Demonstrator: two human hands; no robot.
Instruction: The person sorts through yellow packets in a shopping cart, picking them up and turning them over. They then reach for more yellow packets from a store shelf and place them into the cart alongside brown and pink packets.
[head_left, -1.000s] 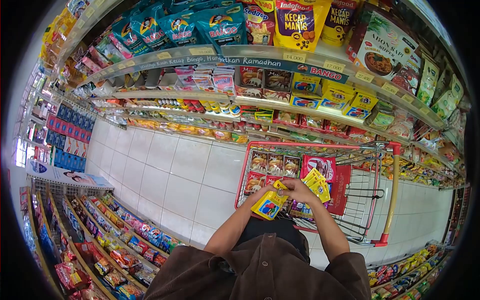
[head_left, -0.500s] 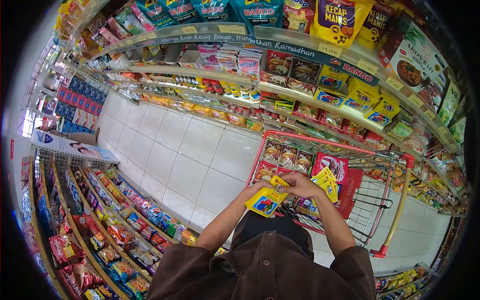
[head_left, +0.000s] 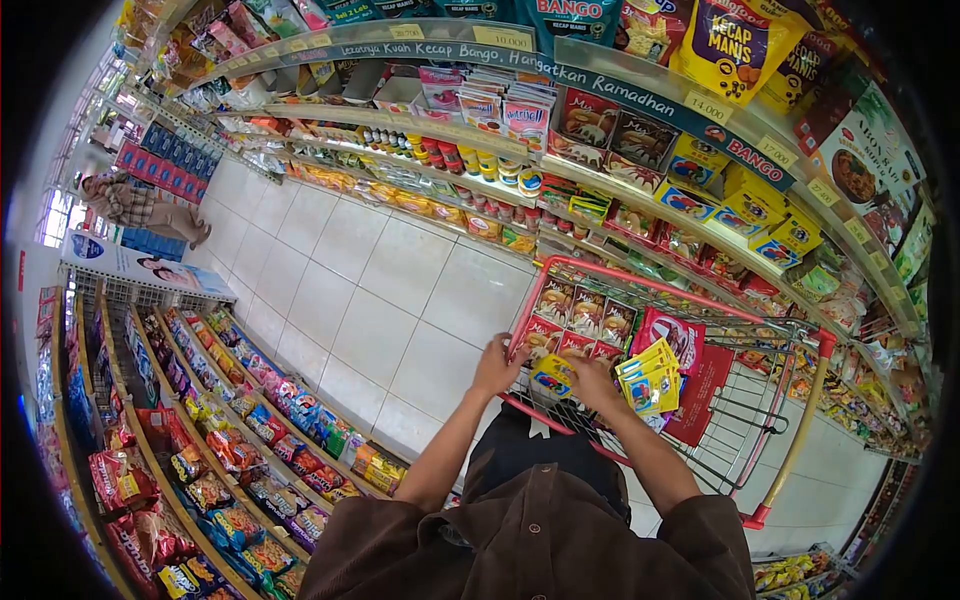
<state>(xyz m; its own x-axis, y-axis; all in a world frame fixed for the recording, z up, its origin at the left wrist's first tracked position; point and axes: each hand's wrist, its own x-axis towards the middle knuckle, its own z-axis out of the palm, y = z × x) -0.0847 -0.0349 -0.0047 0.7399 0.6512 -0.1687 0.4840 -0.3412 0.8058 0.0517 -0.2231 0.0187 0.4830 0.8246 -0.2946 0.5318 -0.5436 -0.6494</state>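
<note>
My left hand [head_left: 497, 367] is at the near left corner of the shopping cart [head_left: 660, 282], its fingers curled at the red rim. In my right hand [head_left: 596, 384] is a yellow sachet pack [head_left: 553, 377] with a blue and red picture, held over the cart basket. Brown and red boxes [head_left: 588, 317] lie in rows inside the cart. Beside them are a red and pink packet [head_left: 672, 335] and a fan of yellow sachets [head_left: 650, 377], just right of my right hand.
Shelves of sauces, boxes and pouches [head_left: 735, 40] curve along the far side. Snack shelves [head_left: 240, 450] stand on the left. White floor tiles [head_left: 380, 280] run between them. Another person [head_left: 145, 207] is at the aisle's far left end.
My left hand has let go of the yellow sachet pack and moved to the cart's rim. My right hand keeps the pack, now over the basket. Another person has come into view.
</note>
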